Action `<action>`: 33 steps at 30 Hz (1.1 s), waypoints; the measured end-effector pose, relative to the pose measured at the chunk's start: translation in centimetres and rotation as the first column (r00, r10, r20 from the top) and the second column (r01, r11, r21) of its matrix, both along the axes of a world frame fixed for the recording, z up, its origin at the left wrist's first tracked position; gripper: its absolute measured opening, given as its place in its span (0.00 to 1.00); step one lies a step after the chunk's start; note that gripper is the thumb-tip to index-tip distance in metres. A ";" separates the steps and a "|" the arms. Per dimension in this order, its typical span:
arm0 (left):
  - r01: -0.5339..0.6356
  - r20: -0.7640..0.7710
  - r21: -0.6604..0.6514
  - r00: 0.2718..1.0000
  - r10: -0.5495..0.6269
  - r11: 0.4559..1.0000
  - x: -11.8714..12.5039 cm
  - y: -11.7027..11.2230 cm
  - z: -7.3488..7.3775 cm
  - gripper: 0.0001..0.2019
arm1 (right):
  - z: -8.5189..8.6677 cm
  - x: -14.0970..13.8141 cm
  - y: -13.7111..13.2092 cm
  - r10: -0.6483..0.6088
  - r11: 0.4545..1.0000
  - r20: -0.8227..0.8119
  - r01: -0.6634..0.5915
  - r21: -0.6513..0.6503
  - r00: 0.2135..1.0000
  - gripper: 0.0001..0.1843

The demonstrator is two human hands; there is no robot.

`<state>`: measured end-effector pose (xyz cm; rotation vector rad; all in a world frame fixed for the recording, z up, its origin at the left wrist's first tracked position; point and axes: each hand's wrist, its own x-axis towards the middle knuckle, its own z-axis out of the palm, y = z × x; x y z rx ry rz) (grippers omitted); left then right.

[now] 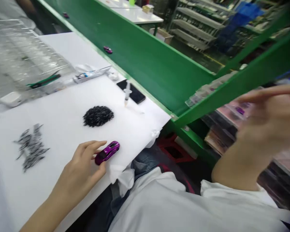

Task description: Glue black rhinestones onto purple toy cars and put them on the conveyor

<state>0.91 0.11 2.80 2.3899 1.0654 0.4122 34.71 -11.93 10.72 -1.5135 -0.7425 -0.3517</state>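
On the white work surface (70,106), my left hand (81,167) has its thumb and fingers on either side of the rear of a purple toy car (107,152). Beyond the car lies a pile of small black parts (98,116). Farther left is a loose heap of thin grey and dark pieces (32,148). My right hand (268,122) is raised at the right, blurred, with a finger reaching left past the green frame. Behind it are pinkish trays (228,114) with a purple item (239,110) in them. Whether this hand holds anything is not visible.
A green conveyor trough (154,61) runs along the far edge, carrying another purple car (108,49). A syringe (127,91) lies across a black phone (136,93). Transparent trays (21,54), a green-handled cutter (44,80) and a tube (91,74) are at the left.
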 end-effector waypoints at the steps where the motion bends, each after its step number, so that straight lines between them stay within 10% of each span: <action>1: 0.001 0.027 0.009 1.000 -0.001 1.000 -0.2 -0.1 -0.2 0.17 | -1.0 -1.6 2.3 0.257 0.964 -0.011 -0.257 -0.072 0.966 0.09; 3: 0.015 0.063 0.034 0.998 -0.017 0.999 -0.5 -0.1 -0.8 0.16 | -3.2 -3.9 7.3 0.553 0.768 -0.202 -0.588 -0.253 0.809 0.24; 6: 0.032 0.105 0.042 0.994 -0.036 0.999 -0.7 0.0 -1.3 0.14 | -6.3 -5.9 14.2 0.568 0.550 -0.546 -0.777 -0.305 0.616 0.39; 10: 0.032 0.189 0.036 0.981 -0.039 0.999 -1.0 -0.2 -1.5 0.13 | -8.0 -7.0 18.4 0.554 0.355 -0.695 -0.885 -0.300 0.458 0.19; 16: -0.049 0.248 0.071 0.968 0.030 0.996 -1.0 -0.1 -1.9 0.10 | -5.4 -11.2 15.7 0.764 0.441 -0.511 -0.897 -0.034 0.395 0.12; 18: -0.073 0.238 0.051 0.970 0.059 0.996 -1.0 0.0 -1.9 0.09 | -4.3 -13.5 14.4 0.882 0.310 -0.401 -0.946 0.097 0.248 0.07; 21: -0.106 0.217 0.024 0.971 0.099 0.994 -1.0 0.1 -1.9 0.08 | -3.5 -16.3 13.5 0.928 -0.024 -0.360 -0.981 0.195 -0.094 0.02; 24: -0.121 0.213 0.002 0.970 0.118 0.993 -1.0 0.0 -1.9 0.08 | -3.9 -17.4 13.9 0.821 -0.273 -0.437 -0.925 0.263 -0.367 0.22; 33: -0.129 0.234 -0.014 0.964 0.129 0.992 -0.9 0.1 -2.1 0.08 | -6.2 -15.9 14.6 0.765 -0.439 -0.370 -0.847 0.301 -0.528 0.27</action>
